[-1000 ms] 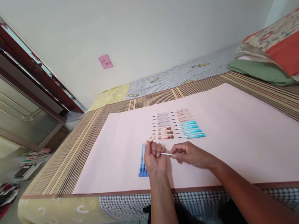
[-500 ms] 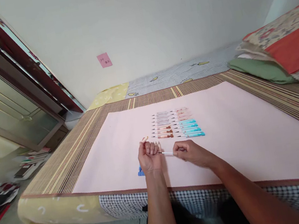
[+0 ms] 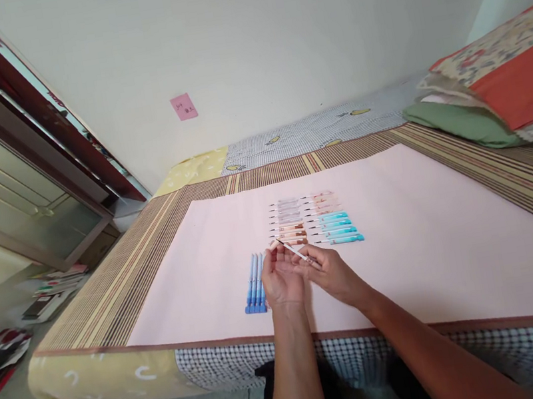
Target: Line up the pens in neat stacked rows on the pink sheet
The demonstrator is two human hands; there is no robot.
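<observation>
My left hand (image 3: 283, 281) is palm up, its thumb and a finger pinching a small cream-coloured pen part (image 3: 274, 245). My right hand (image 3: 331, 273) grips a thin white pen refill (image 3: 297, 250) with a dark tip, slanting up and left so that its tip meets or nearly meets the cream part. Below the left hand's side lie several blue pens (image 3: 254, 285), side by side. Just beyond my hands, brown pens (image 3: 294, 227), grey pens (image 3: 289, 209), pink pens (image 3: 325, 200) and turquoise pens (image 3: 336, 223) lie in two columns, dark tips pointing left.
A pale pink sheet (image 3: 183, 280) covers much of the striped mat (image 3: 103, 286) on the bed. Folded bedding (image 3: 516, 86) is piled at the far right. A pink note (image 3: 184, 107) is stuck on the wall. A glazed door (image 3: 30, 176) stands at left.
My left hand has moved slightly right and opened its palm, uncovering the blue pens. My right hand has brought the refill's tip up to the cream part, tilting the refill.
</observation>
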